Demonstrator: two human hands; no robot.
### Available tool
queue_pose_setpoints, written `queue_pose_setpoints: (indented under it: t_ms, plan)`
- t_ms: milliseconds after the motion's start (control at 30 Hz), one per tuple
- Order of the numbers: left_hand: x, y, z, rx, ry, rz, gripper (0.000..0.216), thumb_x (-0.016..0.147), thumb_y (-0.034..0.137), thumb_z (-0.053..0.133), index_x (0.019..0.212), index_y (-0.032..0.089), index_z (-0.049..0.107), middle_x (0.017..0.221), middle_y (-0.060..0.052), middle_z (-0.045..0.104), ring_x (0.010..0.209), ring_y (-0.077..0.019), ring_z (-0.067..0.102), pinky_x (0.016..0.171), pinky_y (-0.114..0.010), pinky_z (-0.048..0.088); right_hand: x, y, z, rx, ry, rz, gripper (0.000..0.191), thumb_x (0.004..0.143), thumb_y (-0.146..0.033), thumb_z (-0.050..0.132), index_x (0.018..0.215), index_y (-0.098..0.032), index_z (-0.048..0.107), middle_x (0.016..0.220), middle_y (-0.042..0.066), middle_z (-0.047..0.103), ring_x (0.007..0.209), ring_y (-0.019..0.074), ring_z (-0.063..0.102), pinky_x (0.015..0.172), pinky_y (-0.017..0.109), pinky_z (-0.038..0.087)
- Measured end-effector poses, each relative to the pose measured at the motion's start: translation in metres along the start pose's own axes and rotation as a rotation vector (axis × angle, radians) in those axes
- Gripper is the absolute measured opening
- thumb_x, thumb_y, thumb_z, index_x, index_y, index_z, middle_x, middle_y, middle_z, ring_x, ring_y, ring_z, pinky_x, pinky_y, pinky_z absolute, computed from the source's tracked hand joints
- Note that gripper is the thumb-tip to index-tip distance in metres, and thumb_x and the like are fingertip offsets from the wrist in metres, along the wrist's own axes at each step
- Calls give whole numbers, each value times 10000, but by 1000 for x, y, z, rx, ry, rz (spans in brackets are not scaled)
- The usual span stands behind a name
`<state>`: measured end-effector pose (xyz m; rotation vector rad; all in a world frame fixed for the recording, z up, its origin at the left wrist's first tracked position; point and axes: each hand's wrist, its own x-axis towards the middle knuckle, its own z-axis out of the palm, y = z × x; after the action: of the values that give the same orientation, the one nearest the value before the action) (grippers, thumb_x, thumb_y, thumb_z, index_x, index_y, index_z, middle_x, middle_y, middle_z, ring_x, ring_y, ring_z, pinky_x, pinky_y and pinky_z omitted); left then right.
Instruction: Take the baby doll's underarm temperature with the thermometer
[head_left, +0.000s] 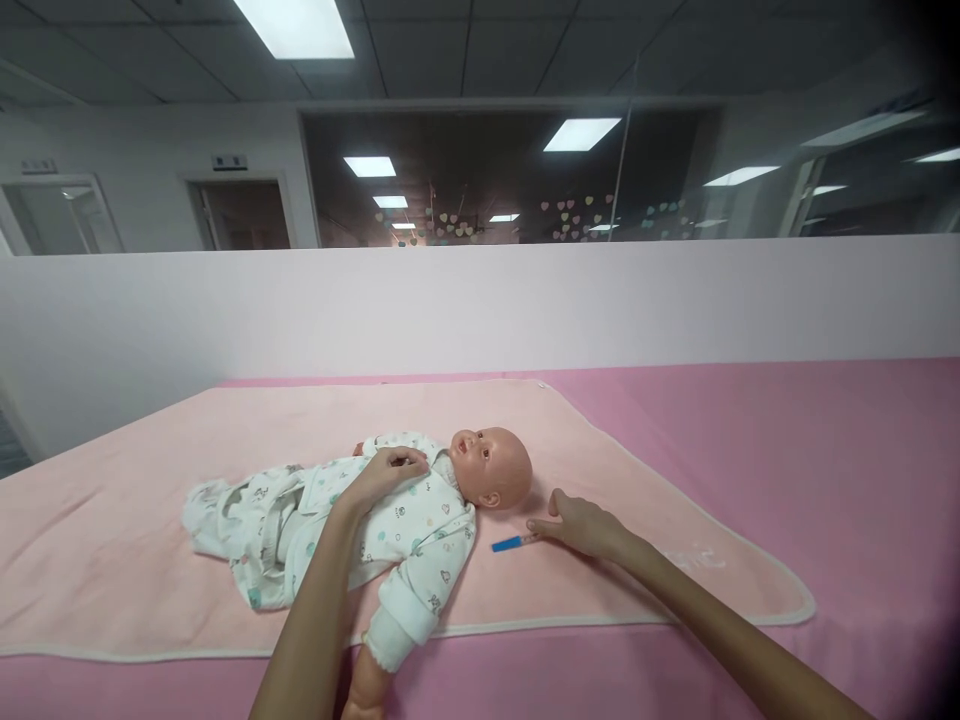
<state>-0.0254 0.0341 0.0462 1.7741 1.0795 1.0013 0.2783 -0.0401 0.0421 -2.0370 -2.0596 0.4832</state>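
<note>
A baby doll lies on its back, head to the right, dressed in a white printed top and matching trousers. On its chest, just below the collar, rests my left hand, fingers slightly bent and a gap showing by the thumb. Beside the doll's head, my right hand reaches in from the right with thumb and index finger apart. Its index fingertip is at the clear end of a small stick with a blue end, perhaps a thermometer, which lies on the mat.
A peach mat with a white border lies under the doll, over a pink table cover. The doll's bare forearm hangs over the mat's near edge. Behind the table stands a low white partition, with windows above it.
</note>
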Motion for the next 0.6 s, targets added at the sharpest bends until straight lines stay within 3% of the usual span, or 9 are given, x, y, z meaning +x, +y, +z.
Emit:
queue_pose_setpoints:
  t_ms: [200, 600]
  plan:
    - [-2, -2, 0, 13, 0, 66, 248, 605, 356, 683, 766, 167, 686, 1012, -74, 642, 954, -232, 543, 816, -303, 388, -2, -12, -3, -151, -42, 18, 377, 757, -550, 446, 856, -187, 464, 838, 107, 609, 762, 269, 577, 602, 333, 353]
    - [4, -11, -1, -14, 29, 72, 289, 549, 364, 732, 748, 158, 696, 1045, -95, 635, 973, -236, 546, 851, -319, 386, 0, -14, -2, -203, -79, 72, 435, 787, -555, 404, 966, -163, 461, 859, 121, 612, 788, 287, 581, 605, 328, 345]
